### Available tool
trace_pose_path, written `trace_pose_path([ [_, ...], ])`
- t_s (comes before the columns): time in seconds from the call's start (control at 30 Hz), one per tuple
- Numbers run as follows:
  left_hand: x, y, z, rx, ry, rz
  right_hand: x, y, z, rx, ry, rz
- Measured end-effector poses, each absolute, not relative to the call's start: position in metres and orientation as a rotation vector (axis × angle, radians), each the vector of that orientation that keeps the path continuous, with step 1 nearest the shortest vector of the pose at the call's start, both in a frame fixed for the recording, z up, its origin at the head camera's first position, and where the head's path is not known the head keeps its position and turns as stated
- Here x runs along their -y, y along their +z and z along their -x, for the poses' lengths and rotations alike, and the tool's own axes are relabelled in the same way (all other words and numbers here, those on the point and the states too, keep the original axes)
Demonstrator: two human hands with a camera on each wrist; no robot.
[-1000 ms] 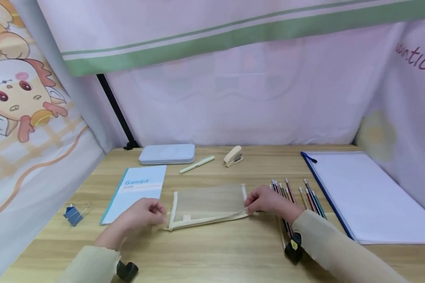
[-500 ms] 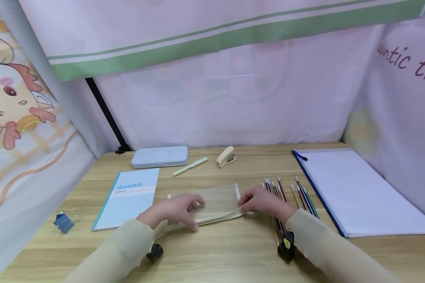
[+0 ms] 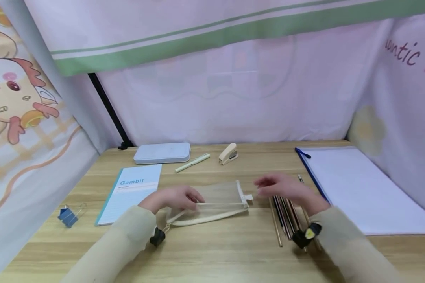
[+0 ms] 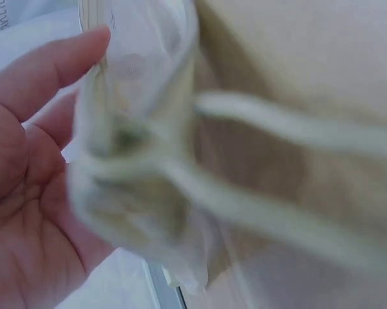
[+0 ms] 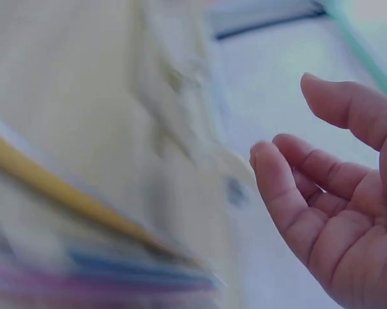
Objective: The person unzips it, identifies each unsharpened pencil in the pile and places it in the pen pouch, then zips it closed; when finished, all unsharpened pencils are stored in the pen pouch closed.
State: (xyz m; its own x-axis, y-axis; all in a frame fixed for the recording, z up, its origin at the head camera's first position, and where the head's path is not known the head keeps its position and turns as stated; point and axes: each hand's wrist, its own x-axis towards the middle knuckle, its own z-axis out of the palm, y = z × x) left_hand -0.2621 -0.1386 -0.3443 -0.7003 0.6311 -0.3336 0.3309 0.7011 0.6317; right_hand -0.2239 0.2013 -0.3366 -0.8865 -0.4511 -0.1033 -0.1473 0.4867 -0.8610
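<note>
A pale mesh zipper pouch (image 3: 221,193) lies mid-table with its mouth spread and the front zipper edge bowed toward the person. My left hand (image 3: 178,197) pinches its back edge near the left end. In the left wrist view the thumb (image 4: 84,55) lies on the zipper edge and the other fingers are behind the mesh. My right hand (image 3: 281,185) hovers over the far ends of a bunch of pencils (image 3: 285,220), its fingers loosely bent and holding nothing. The right wrist view shows a gap between its thumb (image 5: 338,103) and fingers, with blurred pencils below.
A Gambit notebook (image 3: 132,192) and blue binder clips (image 3: 68,217) are on the left. At the back stand a light-blue case (image 3: 163,152), a pale green pen (image 3: 193,163) and a cream stapler (image 3: 228,153). A white zip folder (image 3: 361,188) covers the right side.
My left hand has moved right onto the pouch and taken hold of its edge. My right hand has let go of the pouch's right end and moved right over the pencils. The pouch mouth has widened.
</note>
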Motion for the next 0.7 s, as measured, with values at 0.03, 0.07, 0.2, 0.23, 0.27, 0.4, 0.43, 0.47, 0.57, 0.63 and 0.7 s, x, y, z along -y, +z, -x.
trace_pose_path([
  [0.03,0.139,-0.344,0.264,-2.369,0.740,-0.745,-0.213,-0.332,0.221,-2.412,-1.399,0.493],
  [0.07,0.139,-0.344,0.265,-2.373,0.748,-0.746,-0.223,-0.329,0.217,-2.412,-1.430,0.474],
  [0.2,0.140,-0.346,0.265,-2.374,0.840,-0.702,-0.259,-0.330,0.202,-2.465,-1.438,0.337],
  [0.23,0.140,-0.347,0.265,-2.372,0.871,-0.685,-0.265,-0.333,0.198,-2.483,-1.424,0.301],
  [0.27,0.141,-0.349,0.264,-2.357,0.916,-0.672,-0.270,-0.337,0.195,-2.498,-1.407,0.265],
  [0.4,0.142,-0.356,0.260,-2.290,1.086,-0.649,-0.276,-0.352,0.185,-2.548,-1.337,0.178],
  [0.43,0.141,-0.358,0.259,-2.265,1.126,-0.645,-0.276,-0.355,0.183,-2.567,-1.312,0.168],
  [0.47,0.141,-0.360,0.258,-2.241,1.164,-0.633,-0.275,-0.357,0.182,-2.591,-1.283,0.156],
  [0.57,0.137,-0.365,0.254,-2.194,1.250,-0.596,-0.272,-0.360,0.180,-2.684,-1.150,0.096],
  [0.63,0.135,-0.367,0.251,-2.177,1.297,-0.567,-0.270,-0.360,0.181,-2.737,-1.042,0.056],
  [0.7,0.133,-0.368,0.248,-2.178,1.334,-0.537,-0.266,-0.360,0.184,-2.778,-0.931,0.020],
])
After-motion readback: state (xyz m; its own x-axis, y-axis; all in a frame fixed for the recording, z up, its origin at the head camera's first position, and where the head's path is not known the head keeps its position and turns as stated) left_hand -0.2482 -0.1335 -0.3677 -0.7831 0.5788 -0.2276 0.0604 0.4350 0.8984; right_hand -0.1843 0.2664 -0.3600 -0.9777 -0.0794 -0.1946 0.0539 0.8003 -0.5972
